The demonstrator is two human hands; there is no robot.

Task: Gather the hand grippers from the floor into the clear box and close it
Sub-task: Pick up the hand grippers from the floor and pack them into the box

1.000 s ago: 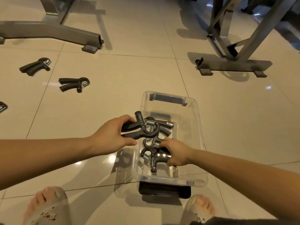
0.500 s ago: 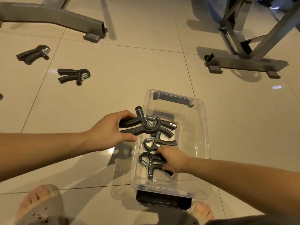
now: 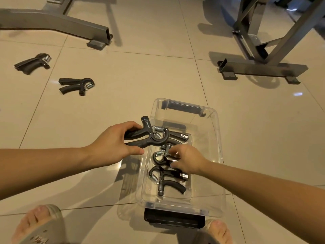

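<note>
Left hand (image 3: 114, 147) grips top gripper (image 3: 150, 138); right hand (image 3: 187, 161) pinches boxed gripper (image 3: 158, 159).

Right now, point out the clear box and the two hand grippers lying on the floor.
Clear box (image 3: 217, 138), head view, right wall.
Nearer floor gripper (image 3: 69, 81), head view, handle.
Farther floor gripper (image 3: 29, 66), head view, handle.

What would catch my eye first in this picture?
A clear box sits on the tiles between the person's feet, grippers lying inside. The left hand holds a black gripper over its left rim; the right hand reaches inside. A near gripper and a far gripper lie on the floor, upper left.
</note>
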